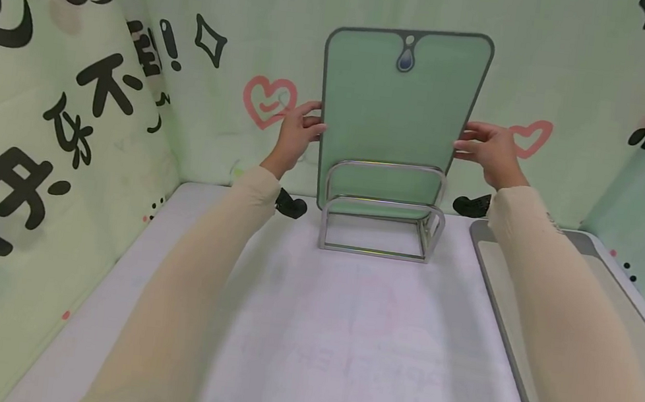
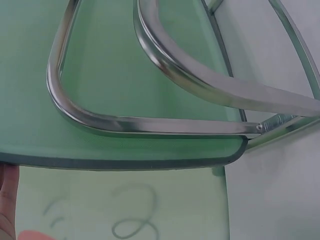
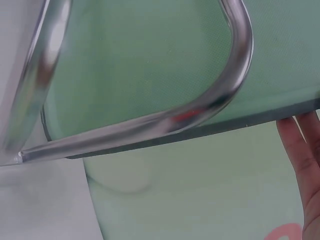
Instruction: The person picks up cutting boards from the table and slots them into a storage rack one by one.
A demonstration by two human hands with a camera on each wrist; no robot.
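Observation:
A green cutting board point(image 1: 392, 116) with a grey rim and a hanging hole at its top stands upright at the far end of the table. In front of its lower part are the hoops of a shiny metal rack point(image 1: 382, 202). My left hand point(image 1: 297, 135) grips the board's left edge, and my right hand point(image 1: 492, 151) holds the opposite edge at about the same height. In the right wrist view, fingertips point(image 3: 287, 122) meet the grey rim. The left wrist view shows the board's lower corner point(image 2: 235, 150) close by the rack's base.
A second board point(image 1: 632, 316), pale with a grey border, lies flat on the white table point(image 1: 331, 335) at the right, partly under my right sleeve. Light green sheets point(image 1: 216, 136) with dark lettering and red hearts enclose the table at the back and sides.

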